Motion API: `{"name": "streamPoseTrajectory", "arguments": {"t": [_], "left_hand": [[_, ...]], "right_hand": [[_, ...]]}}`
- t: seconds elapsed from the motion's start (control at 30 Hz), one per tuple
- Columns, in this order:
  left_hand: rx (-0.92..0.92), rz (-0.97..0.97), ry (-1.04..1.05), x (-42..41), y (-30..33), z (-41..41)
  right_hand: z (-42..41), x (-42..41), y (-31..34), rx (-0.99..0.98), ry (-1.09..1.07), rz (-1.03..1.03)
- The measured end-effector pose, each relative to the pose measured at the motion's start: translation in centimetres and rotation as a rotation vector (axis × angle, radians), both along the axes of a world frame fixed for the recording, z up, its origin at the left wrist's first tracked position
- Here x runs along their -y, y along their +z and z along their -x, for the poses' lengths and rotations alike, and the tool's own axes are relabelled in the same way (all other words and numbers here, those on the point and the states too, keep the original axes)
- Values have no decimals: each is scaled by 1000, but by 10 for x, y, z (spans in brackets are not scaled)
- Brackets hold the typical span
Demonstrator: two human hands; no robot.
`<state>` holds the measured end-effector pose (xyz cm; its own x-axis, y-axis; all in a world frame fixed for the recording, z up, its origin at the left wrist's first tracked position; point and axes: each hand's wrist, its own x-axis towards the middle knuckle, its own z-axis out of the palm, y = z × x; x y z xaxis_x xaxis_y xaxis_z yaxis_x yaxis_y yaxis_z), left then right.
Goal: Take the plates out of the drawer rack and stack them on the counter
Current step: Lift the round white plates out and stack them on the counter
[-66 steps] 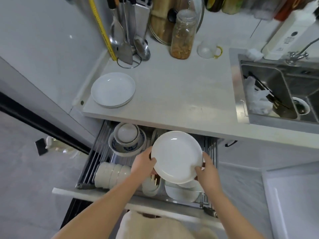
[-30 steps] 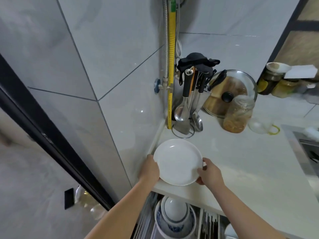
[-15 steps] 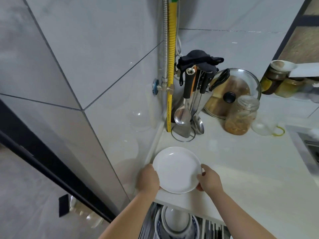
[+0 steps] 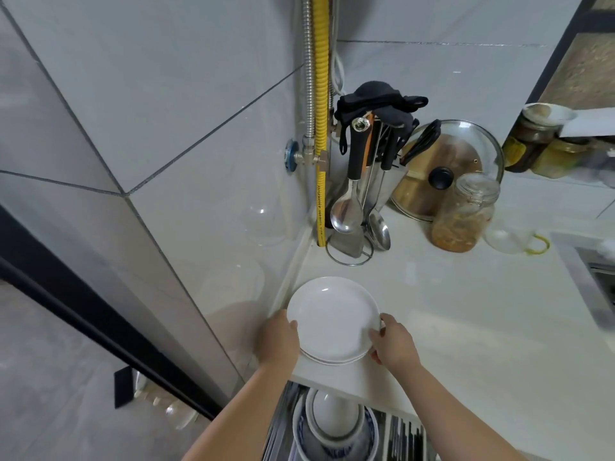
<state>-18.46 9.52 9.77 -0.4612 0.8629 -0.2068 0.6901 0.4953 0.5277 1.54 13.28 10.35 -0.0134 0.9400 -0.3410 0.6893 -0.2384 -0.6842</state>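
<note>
White counter (image 4: pixel 449 314) with stacked plates (image 4: pixel 332 319), utensil stand (image 4: pixel 349 251), glass jar (image 4: pixel 464 214), pot lid (image 4: pixel 466 154).

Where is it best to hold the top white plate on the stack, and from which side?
Judging by its shape, take the top white plate at its raised rim, on opposite edges, as the left hand and right hand do now. It lies flat on the stack, so only the rim offers purchase; come from the counter's front edge.

Two hands (image 4: pixel 278 337) (image 4: pixel 394 342); plate stack (image 4: pixel 332 319), count unclear; two nested bowls (image 4: pixel 334 427); one jar (image 4: pixel 464 214).
</note>
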Motion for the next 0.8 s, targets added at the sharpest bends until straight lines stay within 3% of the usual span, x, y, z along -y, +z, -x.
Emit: {"name": "streamPoseTrajectory", "arguments": {"t": [0.17, 0.37, 0.53, 0.8], "left_hand": [[89, 53, 53, 24, 4, -15], [175, -23, 108, 79, 3, -53], [158, 16, -75, 119, -12, -103], [153, 231, -352, 164, -49, -203]], "right_hand": [[-14, 21, 3, -40, 23, 14], [-43, 67, 0, 77, 202, -129], [-87, 120, -16, 155, 306, -137], [-192, 191, -54, 219, 141, 31]]}}
